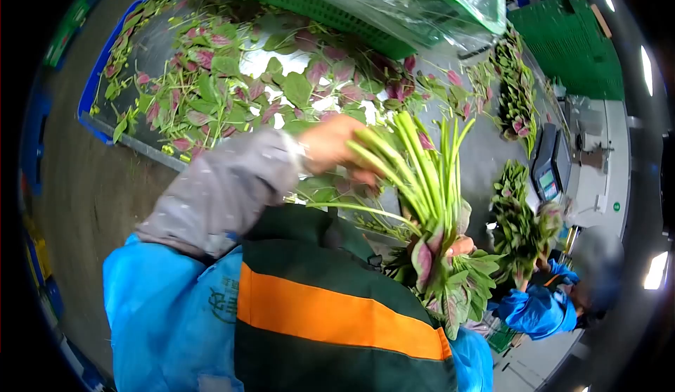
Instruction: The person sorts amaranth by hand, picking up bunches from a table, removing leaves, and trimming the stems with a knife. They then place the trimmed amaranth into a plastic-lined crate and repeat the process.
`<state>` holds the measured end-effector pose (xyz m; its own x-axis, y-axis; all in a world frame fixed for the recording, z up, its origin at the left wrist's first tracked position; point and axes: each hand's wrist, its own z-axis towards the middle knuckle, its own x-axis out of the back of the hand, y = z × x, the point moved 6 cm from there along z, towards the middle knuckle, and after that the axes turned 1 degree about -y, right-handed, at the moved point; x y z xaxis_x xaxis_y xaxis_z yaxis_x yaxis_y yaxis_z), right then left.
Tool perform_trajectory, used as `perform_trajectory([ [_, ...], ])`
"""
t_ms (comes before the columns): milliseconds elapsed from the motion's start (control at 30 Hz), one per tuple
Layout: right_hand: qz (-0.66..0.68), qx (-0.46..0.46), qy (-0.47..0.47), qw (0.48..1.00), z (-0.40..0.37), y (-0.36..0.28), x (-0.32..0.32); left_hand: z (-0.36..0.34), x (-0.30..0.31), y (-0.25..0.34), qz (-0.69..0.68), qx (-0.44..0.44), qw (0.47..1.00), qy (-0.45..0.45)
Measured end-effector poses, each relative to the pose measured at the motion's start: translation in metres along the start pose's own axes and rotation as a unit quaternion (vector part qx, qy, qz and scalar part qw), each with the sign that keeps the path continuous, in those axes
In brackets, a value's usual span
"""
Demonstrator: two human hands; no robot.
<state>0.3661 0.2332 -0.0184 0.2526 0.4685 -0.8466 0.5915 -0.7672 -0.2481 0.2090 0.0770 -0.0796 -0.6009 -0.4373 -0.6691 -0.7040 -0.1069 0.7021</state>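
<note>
Bunch [425,181] of leafy stems held in front of the apron [337,307], cut ends up, leaves hanging down. Right hand [460,246] closes round its middle, where stems meet leaves; the fingers that show press against it, the rest hidden by foliage. Left hand [330,144] just left of the stem ends, blurred; cannot tell whether its fingers pinch anything or only brush the stems.

Weak point, in my judgement: that single low grip. Stem ends fan out above it; if the right hand slackens, outer stems could slide free. Too tight, and the soft leaves at the grip could bruise. One stray stem [351,210] juts left of the bunch, below the left hand; a passing sleeve could snag and snap it.

Left of and beyond the bunch, loose leaves [204,104] litter the table [481,160]; set down there, the bunch could pick up scraps. Beyond it, a crate [309,12] with plastic [422,2] draped over. To its right, a scale [547,177] and a co-worker's sleeve [538,311], near enough that elbows could knock.
</note>
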Motion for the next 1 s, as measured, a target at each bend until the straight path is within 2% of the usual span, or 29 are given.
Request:
perform_trajectory([
  [67, -0.039, -0.053, 0.043, 0.997, -0.004, -0.001, -0.001, -0.023, 0.06, 0.013, 0.012, 0.042, 0.996, 0.084],
  [100, -0.085, -0.084, 0.053, 0.991, -0.004, -0.001, 0.0, -0.045, 0.078, 0.03, 0.021, 0.056, 0.981, 0.183],
  [133, -0.13, -0.1, 0.061, 0.985, -0.003, -0.002, -0.004, -0.051, 0.115, 0.037, 0.217, 0.086, 0.947, 0.222],
  [167, -0.199, -0.078, 0.038, 0.976, 0.002, -0.005, -0.004, -0.052, 0.142, 0.048, 0.404, 0.106, 0.872, 0.255],
  [200, -0.268, -0.053, 0.019, 0.962, 0.006, -0.007, -0.005, -0.051, 0.118, 0.08, 0.556, -0.051, 0.779, 0.285],
  [233, -0.319, -0.145, -0.024, 0.936, 0.001, -0.013, 0.039, -0.054, 0.071, 0.111, 0.676, -0.204, 0.64, 0.303],
  [267, -0.374, -0.23, -0.079, 0.895, -0.007, -0.019, 0.082, -0.055, 0.022, 0.125, 0.758, -0.344, 0.464, 0.304],
  [300, -0.385, -0.195, -0.059, 0.9, 0.001, -0.013, 0.051, -0.039, 0.01, 0.119, 0.675, -0.343, 0.586, 0.29],
  [333, -0.398, -0.159, -0.039, 0.903, 0.009, -0.008, 0.019, -0.029, -0.023, 0.113, 0.685, -0.305, 0.601, 0.275],
  [367, -0.393, -0.161, -0.045, 0.904, 0.013, -0.007, -0.008, -0.016, -0.04, 0.098, 0.669, -0.333, 0.629, 0.215],
  [400, -0.421, -0.179, -0.048, 0.888, 0.011, -0.009, -0.006, -0.003, -0.051, 0.081, 0.713, -0.301, 0.602, 0.195],
  [433, -0.449, -0.196, -0.051, 0.87, 0.009, -0.011, -0.004, 0.013, -0.047, 0.067, 0.633, -0.187, 0.746, 0.094],
  [500, -0.478, -0.219, -0.07, 0.848, 0.003, -0.011, 0.007, 0.027, -0.01, 0.064, 0.59, -0.24, 0.757, 0.143],
  [567, -0.483, -0.23, -0.097, 0.839, -0.005, -0.008, 0.022, 0.001, 0.032, 0.101, 0.622, -0.17, 0.694, 0.321],
  [600, -0.481, -0.184, -0.119, 0.849, -0.002, -0.005, 0.017, -0.006, 0.053, 0.112, 0.74, -0.071, 0.582, 0.329],
  [633, -0.474, -0.161, -0.133, 0.855, -0.001, -0.005, 0.017, -0.01, 0.066, 0.12, 0.832, 0.029, 0.448, 0.327],
  [667, -0.467, -0.137, -0.148, 0.861, 0.0, -0.005, 0.016, -0.012, 0.046, 0.124, 0.837, -0.117, 0.424, 0.326],
  [700, -0.451, -0.183, -0.118, 0.866, -0.001, -0.002, 0.017, -0.023, 0.019, 0.123, 0.823, -0.26, 0.393, 0.319],
  [733, -0.434, -0.229, -0.089, 0.867, -0.001, -0.002, 0.013, -0.018, -0.015, 0.122, 0.789, -0.278, 0.502, 0.217],
  [767, -0.434, -0.23, -0.086, 0.867, 0.001, 0.0, 0.012, -0.018, -0.053, 0.117, 0.725, -0.375, 0.563, 0.129],
  [833, -0.435, -0.233, -0.082, 0.866, 0.004, 0.002, 0.011, -0.009, -0.106, 0.08, 0.644, -0.398, 0.653, 0.004],
  [867, -0.441, -0.252, -0.056, 0.86, 0.003, 0.002, 0.004, 0.001, -0.123, 0.06, 0.629, -0.37, 0.677, -0.093],
  [900, -0.447, -0.271, -0.031, 0.852, 0.003, 0.001, -0.004, 0.005, -0.127, 0.045, 0.603, -0.333, 0.708, -0.153],
  [967, -0.479, -0.191, -0.094, 0.852, 0.009, 0.001, 0.017, 0.02, -0.108, 0.035, 0.512, -0.147, 0.836, -0.134],
  [1000, -0.469, -0.207, -0.035, 0.858, 0.001, -0.001, 0.025, 0.017, -0.099, 0.045, 0.475, -0.186, 0.852, -0.115],
])
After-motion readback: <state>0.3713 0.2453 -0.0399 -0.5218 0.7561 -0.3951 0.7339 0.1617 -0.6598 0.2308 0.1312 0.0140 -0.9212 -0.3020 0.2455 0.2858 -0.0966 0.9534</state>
